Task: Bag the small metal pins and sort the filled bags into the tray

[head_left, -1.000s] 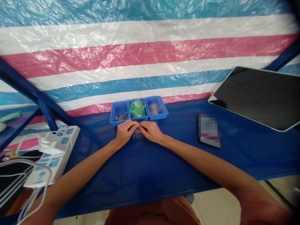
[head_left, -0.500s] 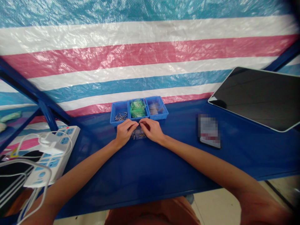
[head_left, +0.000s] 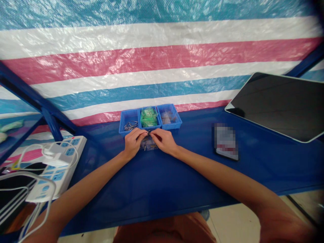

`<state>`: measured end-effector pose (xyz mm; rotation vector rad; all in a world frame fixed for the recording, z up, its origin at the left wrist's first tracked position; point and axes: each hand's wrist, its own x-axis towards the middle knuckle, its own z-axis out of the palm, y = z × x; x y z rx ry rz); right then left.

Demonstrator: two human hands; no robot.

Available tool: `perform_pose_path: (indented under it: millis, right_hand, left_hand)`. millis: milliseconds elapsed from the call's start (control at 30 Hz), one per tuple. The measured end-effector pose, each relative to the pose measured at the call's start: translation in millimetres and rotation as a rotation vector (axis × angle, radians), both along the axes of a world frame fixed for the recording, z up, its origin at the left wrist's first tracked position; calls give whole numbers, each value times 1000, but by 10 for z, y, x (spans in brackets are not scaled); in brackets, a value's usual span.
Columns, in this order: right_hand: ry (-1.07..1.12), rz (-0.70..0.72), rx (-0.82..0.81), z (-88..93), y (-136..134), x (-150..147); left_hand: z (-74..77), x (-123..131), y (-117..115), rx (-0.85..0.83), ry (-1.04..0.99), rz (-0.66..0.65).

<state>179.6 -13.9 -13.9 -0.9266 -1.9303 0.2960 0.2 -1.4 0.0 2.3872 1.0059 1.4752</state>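
Observation:
My left hand point(head_left: 132, 142) and my right hand point(head_left: 165, 140) meet fingertip to fingertip in front of the blue bins, both closed in a pinch. Small thin metal pins point(head_left: 149, 132) show between them; their exact form is too small to make out. Under the fingers a clear plastic bag point(head_left: 151, 145) with a few metal pieces lies on the table. Just beyond, the left blue bin point(head_left: 123, 118) holds several loose metal pins. Green bags point(head_left: 149, 118) fill the middle bin, and clear bags point(head_left: 168, 117) lie in the right one.
The blue table point(head_left: 152, 182) backs onto a striped plastic sheet point(head_left: 162, 60). A power strip point(head_left: 73, 152) with white cables is by my left arm. To the right are a pixelated phone-like object point(head_left: 226, 143) and a dark-screened panel point(head_left: 280, 104).
My fingertips have parted slightly, the left moving a little leftward, so the thin metal pieces between them show more. Everything else stays in place.

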Motion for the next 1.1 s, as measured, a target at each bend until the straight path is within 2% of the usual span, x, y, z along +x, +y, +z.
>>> perform_pose_path:
  millis: [200, 467, 767, 1100]
  right_hand:
    - [-145, 59, 21, -15, 7, 0]
    - [-164, 55, 30, -20, 8, -1]
    - [-116, 21, 16, -41, 19, -13]
    - [88, -60, -24, 40, -52, 0]
  left_hand:
    - [5, 2, 4, 6, -16, -16]
    - [36, 14, -16, -5, 28, -55]
    - [-9, 11, 8, -16, 53, -64]
    - [16, 12, -10, -34, 57, -49]
